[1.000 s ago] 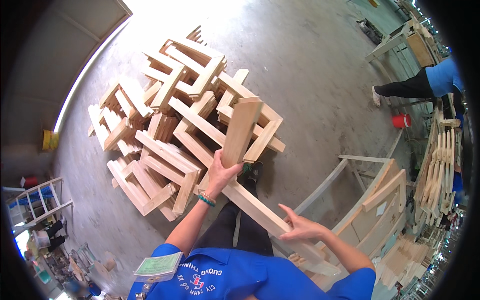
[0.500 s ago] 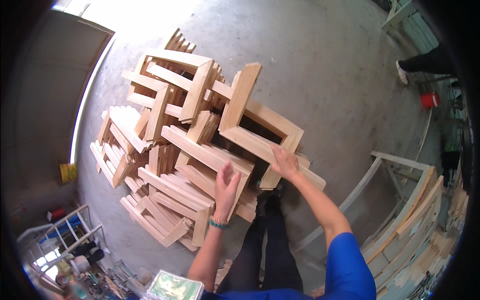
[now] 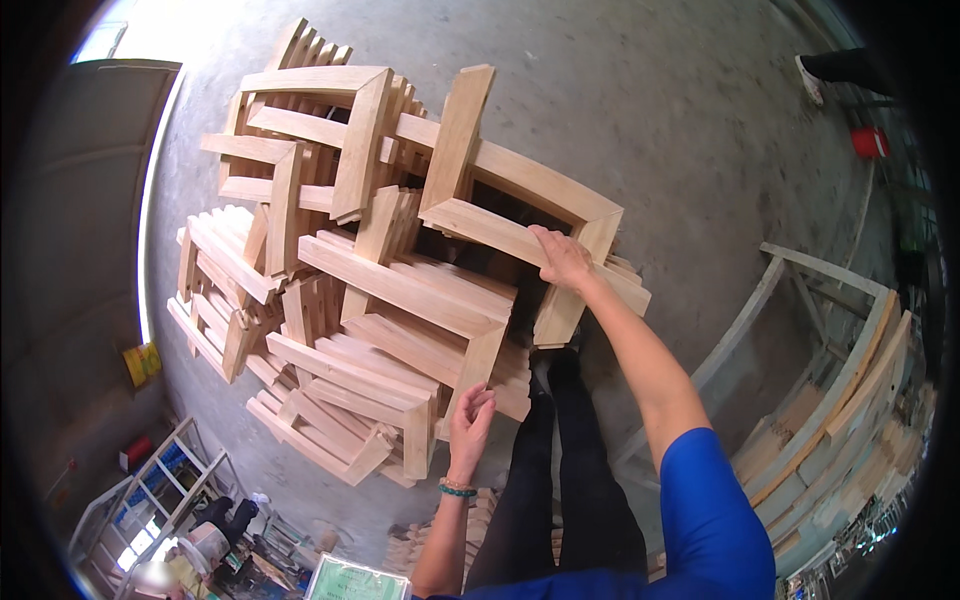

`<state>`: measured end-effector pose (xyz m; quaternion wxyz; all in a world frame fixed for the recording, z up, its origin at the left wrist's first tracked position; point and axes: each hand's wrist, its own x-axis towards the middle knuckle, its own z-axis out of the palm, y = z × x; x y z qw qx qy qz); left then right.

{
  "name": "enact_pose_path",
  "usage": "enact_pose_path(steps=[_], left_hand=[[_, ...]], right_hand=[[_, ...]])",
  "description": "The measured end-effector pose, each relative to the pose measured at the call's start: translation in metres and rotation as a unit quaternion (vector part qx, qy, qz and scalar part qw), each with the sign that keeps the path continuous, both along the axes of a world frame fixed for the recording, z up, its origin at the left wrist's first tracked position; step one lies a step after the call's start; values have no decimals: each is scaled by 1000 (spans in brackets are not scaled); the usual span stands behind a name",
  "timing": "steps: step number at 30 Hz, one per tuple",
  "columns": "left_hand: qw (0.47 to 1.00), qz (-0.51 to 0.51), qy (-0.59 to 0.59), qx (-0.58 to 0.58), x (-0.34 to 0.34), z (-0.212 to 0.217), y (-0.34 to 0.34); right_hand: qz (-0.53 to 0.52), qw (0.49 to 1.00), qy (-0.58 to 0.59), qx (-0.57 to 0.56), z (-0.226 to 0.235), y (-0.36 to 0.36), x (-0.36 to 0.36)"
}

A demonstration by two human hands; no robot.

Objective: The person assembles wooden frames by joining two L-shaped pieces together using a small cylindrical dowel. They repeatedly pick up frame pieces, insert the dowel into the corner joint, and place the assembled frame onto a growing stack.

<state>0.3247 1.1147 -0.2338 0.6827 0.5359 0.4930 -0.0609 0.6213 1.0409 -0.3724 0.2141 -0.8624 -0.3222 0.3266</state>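
Observation:
Several stacks of pale wooden frames stand on the floor before me, their squared rails joined at mitred corners. My right hand (image 3: 565,258) grips the upper rail of the wooden frame (image 3: 520,240) at the right of the pile, near its corner, with the fingers over the rail's edge. My left hand (image 3: 470,430) holds nothing. Its fingers are loosely bent and apart, close to the near corner of the middle frame stack (image 3: 400,285); whether they touch it I cannot tell. Farther off stands the left rear frame stack (image 3: 365,145).
Low frames (image 3: 340,370) lie at the near left of the pile. A large wooden framework (image 3: 735,320) stands at right with boards beyond it. A red bucket (image 3: 869,142) and a person's shoe (image 3: 810,82) are at far right. A yellow container (image 3: 142,364) sits at left by the wall.
My left hand has dropped back toward me, away from the middle stack's top. My right hand stays on the right frame. The view has shifted, so the pile sits higher in it.

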Motion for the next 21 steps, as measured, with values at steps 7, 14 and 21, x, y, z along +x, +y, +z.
enact_pose_path(steps=[7, 14, 21], left_hand=[[1000, -4, -7, -27, -8, -3, -8], [999, -34, -14, -37, -11, 2, -13], [995, -79, 21, -55, -20, 16, -26]], right_hand=[[-2, 1000, -8, -3, 4, -3, -7], [-119, 963, -232, 73, 21, -9, -34], [-570, 819, -16, 65, 27, -68, -148]])
